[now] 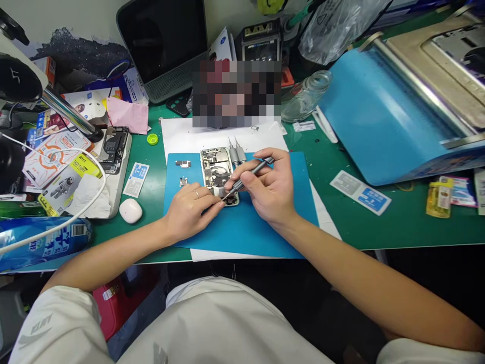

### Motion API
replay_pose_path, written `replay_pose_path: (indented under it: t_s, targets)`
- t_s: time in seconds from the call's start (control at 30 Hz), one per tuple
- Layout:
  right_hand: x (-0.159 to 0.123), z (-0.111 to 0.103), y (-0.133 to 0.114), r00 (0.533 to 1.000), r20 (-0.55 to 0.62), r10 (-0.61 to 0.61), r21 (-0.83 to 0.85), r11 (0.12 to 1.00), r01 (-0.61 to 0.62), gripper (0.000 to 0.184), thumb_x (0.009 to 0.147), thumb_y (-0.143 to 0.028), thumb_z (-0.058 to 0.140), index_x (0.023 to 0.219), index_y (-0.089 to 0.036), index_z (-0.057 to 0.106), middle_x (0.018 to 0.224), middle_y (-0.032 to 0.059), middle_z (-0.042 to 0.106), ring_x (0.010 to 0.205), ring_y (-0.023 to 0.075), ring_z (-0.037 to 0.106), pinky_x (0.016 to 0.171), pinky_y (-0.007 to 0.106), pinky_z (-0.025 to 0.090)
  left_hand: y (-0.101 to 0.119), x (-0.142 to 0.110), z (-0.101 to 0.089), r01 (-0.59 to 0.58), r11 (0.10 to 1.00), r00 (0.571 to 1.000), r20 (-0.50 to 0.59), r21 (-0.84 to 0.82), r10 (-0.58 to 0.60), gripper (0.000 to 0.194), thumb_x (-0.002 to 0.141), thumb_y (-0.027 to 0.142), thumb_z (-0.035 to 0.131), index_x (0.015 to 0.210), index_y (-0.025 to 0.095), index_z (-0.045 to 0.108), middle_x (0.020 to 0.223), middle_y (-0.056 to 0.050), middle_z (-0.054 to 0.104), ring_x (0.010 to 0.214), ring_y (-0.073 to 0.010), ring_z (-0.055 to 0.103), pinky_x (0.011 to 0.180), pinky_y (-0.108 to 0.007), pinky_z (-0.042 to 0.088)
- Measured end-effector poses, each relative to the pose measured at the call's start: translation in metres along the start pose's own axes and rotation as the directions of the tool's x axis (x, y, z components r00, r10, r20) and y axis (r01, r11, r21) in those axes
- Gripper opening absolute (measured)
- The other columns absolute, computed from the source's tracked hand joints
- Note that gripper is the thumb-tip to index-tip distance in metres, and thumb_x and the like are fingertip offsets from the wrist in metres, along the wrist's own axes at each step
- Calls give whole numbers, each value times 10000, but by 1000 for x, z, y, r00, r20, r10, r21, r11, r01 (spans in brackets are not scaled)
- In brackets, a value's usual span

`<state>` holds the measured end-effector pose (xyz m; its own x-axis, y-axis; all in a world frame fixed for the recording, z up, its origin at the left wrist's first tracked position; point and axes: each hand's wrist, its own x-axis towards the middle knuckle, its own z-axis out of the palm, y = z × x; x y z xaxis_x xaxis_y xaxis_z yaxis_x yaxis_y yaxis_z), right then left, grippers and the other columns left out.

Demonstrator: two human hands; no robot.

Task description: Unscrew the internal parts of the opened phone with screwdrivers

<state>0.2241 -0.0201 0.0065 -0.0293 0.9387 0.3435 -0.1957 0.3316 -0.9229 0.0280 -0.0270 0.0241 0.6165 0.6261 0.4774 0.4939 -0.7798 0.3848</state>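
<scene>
One phone (216,171), blue mat (242,230), green desk (373,227)

The left edge cut off a blue container (76,235); pixel blocks (237,93) hid part of the table (401,232). Whether the screwdriver (238,186) tip touched the opened phone (220,174) was too small to tell.

Left hand (193,210) beside the opened phone (219,173) at its lower left, back of hand up, fingers bent, thumb and index fingertip close together at the phone's lower end; left forearm (117,250) reaching back from it; right hand (273,189) right of the phone, curled in a pen-like grip; right forearm (352,268) angling away from it, down and right.
</scene>
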Motion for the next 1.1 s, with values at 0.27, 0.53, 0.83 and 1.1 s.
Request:
replay_pose_path:
  t_s: [0.27,0.53,0.83,1.1]
  targets:
    - [-4,4,-9,997,12,-71,4,997,71,320,968,-262,617,1244,-341,477,950,-9,713,744,152,749,683,320,664,0,-1,-2,16,999,1000,8,29,-16,276,1041,280,518,856,165,687,714,-24,644,656,-148,511,655,-310,365]
    - [-6,0,-11,996,78,-52,-90,994,59,482,969,-307,618,1397,-359,402,1082,34,727,874,186,761,789,369,674,-2,-3,-3,65,997,998,18,37,-65,284,1046,296,510,865,175,693,737,-22,663,675,-147,522,693,-327,364]
    - [-5,2,-6,985,83,-149,-110,981,158,561,924,-228,690,1376,-398,405,1061,0,739,782,154,765,751,320,681,-1,-3,-3,50,999,999,-7,17,-50,284,1037,283,520,844,165,692,709,-23,652,659,-151,527,658,-316,375]
    - [-6,1,-10,986,123,-109,-185,974,130,548,992,-312,579,1477,-405,343,1155,58,744,849,190,776,719,336,687,-2,-5,-2,103,989,995,7,-109,-102,264,1042,275,514,870,165,681,740,-28,652,675,-147,575,674,-291,433]
